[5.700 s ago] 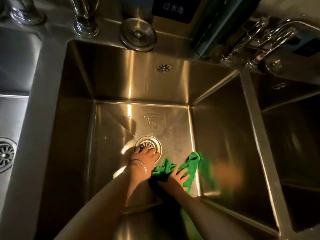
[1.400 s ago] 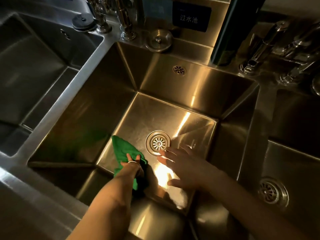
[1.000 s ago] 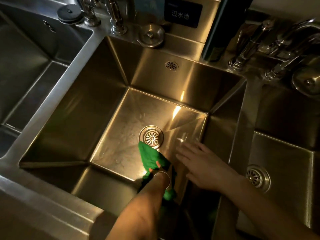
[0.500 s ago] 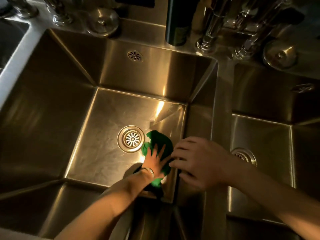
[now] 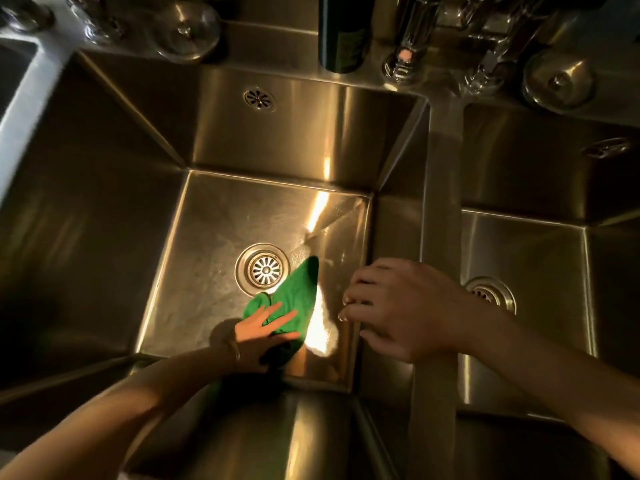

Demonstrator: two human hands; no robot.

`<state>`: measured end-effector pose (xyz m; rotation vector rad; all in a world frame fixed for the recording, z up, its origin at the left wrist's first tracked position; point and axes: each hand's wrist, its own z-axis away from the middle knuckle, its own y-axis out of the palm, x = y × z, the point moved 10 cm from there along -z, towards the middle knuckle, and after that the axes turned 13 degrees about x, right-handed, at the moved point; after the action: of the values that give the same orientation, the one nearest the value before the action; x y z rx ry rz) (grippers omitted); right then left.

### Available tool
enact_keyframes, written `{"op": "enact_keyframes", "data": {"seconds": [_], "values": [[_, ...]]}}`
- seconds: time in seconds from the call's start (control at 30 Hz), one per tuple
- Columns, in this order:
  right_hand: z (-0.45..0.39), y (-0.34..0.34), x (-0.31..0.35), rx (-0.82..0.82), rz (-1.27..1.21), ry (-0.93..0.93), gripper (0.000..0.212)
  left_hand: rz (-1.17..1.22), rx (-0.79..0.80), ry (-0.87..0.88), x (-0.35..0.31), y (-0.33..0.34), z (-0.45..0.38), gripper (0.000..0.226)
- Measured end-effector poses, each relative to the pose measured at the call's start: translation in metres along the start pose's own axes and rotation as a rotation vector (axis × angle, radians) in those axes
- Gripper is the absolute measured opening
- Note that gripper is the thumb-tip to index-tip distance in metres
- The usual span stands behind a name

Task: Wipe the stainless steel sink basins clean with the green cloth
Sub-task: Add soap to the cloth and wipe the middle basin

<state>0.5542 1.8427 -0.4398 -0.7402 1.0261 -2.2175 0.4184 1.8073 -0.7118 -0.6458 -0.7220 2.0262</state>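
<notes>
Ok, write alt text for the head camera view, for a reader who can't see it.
A person's left hand presses a crumpled green cloth onto the floor of a stainless steel sink basin, beside its round drain strainer. The right hand, fingers curled, rests on the divider towards a second basin.

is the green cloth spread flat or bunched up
Bunched: the green cloth lies crumpled under the left hand, one corner pointing out beside the drain.
</notes>
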Motion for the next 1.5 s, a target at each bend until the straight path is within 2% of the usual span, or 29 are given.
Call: {"op": "enact_keyframes", "data": {"seconds": [0.07,0.17,0.23,0.27,0.3,0.33,0.4,0.43,0.5,0.57,0.63,0.7,0.8,0.87,0.93,1.0,1.1,1.17,1.3,1.37,1.4,1.47,1.5], "values": [[0.0,0.001,0.002,-0.006,0.005,-0.006,0.034,-0.029,-0.001,0.058,-0.003,-0.004,0.004,0.075],[0.001,-0.002,0.003,-0.037,0.002,-0.019,0.036,-0.304,-0.065,0.199,-0.039,-0.015,-0.007,0.036],[0.002,-0.002,0.002,-0.041,-0.005,-0.025,0.037,-0.458,-0.094,0.227,-0.059,-0.035,-0.03,0.025],[0.002,-0.002,0.002,-0.042,-0.003,-0.026,0.038,-0.479,-0.078,0.225,-0.06,-0.052,-0.037,0.014],[0.002,-0.002,0.001,-0.042,-0.002,-0.023,0.037,-0.45,-0.095,0.304,-0.065,-0.066,-0.042,0.008],[0.002,-0.003,0.001,-0.043,-0.003,-0.018,0.037,-0.389,-0.007,0.401,-0.068,-0.067,-0.046,0.02],[0.003,-0.003,0.0,-0.041,-0.004,-0.012,0.037,-0.332,0.163,0.376,-0.054,-0.071,-0.051,0.044],[0.003,-0.002,0.0,-0.039,-0.008,-0.011,0.036,-0.295,0.076,0.368,-0.047,-0.077,-0.055,0.054],[0.002,-0.002,0.0,-0.038,-0.009,-0.015,0.036,-0.144,0.048,0.15,-0.013,-0.085,-0.065,0.069],[0.001,-0.002,-0.001,-0.033,0.01,-0.01,0.036,-0.039,0.019,-0.042,0.01,-0.092,-0.073,0.075],[0.001,-0.001,-0.003,-0.022,0.022,0.004,0.036,0.03,0.028,-0.107,0.014,-0.09,-0.079,0.075],[0.002,0.001,-0.002,-0.009,-0.002,0.006,0.036,-0.02,0.048,0.015,-0.01,-0.082,-0.076,0.069],[0.002,0.001,-0.002,-0.008,-0.009,0.007,0.036,-0.226,0.14,0.344,-0.065,-0.051,-0.047,0.062],[0.002,0.0,-0.003,-0.018,0.002,0.017,0.035,-0.33,0.211,0.562,-0.095,-0.025,-0.024,0.066],[0.002,-0.001,-0.004,-0.027,0.023,0.024,0.034,-0.513,0.322,0.634,-0.103,-0.002,-0.005,0.068],[0.003,-0.001,-0.003,-0.033,0.038,0.03,0.036,-0.541,0.232,0.7,-0.103,-0.003,0.003,0.055],[0.004,-0.002,-0.002,-0.041,0.057,0.026,0.039,-0.454,0.083,0.786,-0.089,-0.008,0.024,0.039],[0.005,-0.003,-0.002,-0.051,0.064,0.026,0.036,-0.445,-0.012,0.726,-0.058,-0.002,0.042,0.032],[0.007,-0.005,-0.002,-0.074,0.061,0.015,0.032,-0.476,0.268,0.485,0.045,0.061,0.09,0.031],[0.007,-0.004,-0.002,-0.072,0.053,0.011,0.031,-0.443,0.455,0.267,0.108,0.088,0.112,0.028],[0.006,-0.003,-0.003,-0.061,0.045,0.014,0.031,-0.437,0.457,0.175,0.13,0.092,0.12,0.023],[0.006,0.0,-0.003,-0.042,0.022,0.024,0.034,-0.337,0.51,0.026,0.138,0.086,0.13,0.022],[0.005,-0.001,-0.003,-0.046,0.033,0.029,0.038,-0.281,0.611,-0.061,0.139,0.091,0.132,0.032]]}}
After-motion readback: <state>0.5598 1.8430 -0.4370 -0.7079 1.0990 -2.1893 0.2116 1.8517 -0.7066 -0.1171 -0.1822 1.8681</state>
